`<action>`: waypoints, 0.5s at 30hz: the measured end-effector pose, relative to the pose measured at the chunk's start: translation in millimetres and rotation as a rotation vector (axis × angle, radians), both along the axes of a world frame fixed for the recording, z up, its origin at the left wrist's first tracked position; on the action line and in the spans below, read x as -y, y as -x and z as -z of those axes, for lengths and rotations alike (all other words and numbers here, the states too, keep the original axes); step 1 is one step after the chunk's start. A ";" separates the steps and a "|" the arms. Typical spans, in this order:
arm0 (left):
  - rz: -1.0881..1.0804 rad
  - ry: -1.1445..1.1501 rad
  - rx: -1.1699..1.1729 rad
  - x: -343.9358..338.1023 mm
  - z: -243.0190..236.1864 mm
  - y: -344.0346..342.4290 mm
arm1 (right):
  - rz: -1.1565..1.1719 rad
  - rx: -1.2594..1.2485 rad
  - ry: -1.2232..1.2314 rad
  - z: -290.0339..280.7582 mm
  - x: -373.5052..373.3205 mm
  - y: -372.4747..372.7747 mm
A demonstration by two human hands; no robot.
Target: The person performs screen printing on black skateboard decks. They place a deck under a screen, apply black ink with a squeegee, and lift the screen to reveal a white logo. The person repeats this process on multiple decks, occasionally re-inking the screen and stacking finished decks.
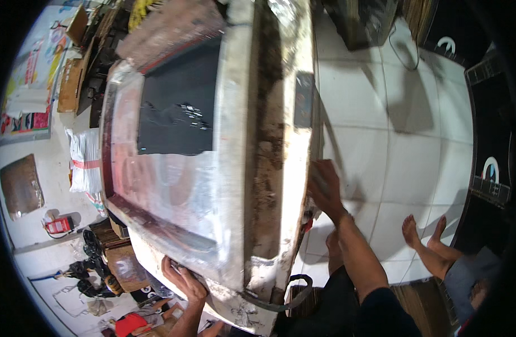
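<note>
A screen-printing frame (234,140) with a pale, stained border fills the middle of the head view. Its mesh (174,180) is whitish and pink, and a patch of black ink (176,106) covers part of it. The frame rests over a worn, dirty white table (296,185). At the frame's near left corner lies my left hand (185,281), its fingers stretched and slightly apart against the edge. My right hand (326,185) is at the table's right edge, touching or very close to it. Blur and the edge obscure its fingers.
A dark cable (291,297) loops at the table's near corner. White floor tiles (409,163) lie to the right, where another person's feet (423,233) show. Stacked boards (120,258) and a white bundle (85,160) stand at left. A person in red (131,324) is at lower left.
</note>
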State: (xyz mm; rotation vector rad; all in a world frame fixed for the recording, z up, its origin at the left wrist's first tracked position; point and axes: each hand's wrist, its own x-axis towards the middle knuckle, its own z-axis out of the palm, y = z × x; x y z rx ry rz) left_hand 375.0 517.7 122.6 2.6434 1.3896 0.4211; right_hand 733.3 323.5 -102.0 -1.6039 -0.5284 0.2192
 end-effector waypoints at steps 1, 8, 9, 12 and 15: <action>-0.008 -0.013 0.010 2.1 -0.5 -6.2 | 0.082 -0.115 -0.085 -48.9 14.7 -9.3; -0.043 -0.031 0.006 8.1 -11.5 -26.8 | -0.208 0.028 -0.017 -324.9 56.8 -62.6; -0.048 -0.034 0.000 8.3 -12.1 -27.8 | -0.211 0.080 -0.003 -342.3 48.9 -64.8; -0.060 -0.041 0.013 8.5 -12.6 -28.3 | -0.183 0.181 0.101 -371.7 26.4 -71.7; -0.058 -0.057 0.025 9.2 -12.0 -28.3 | -0.109 0.284 0.169 -374.1 2.0 -82.2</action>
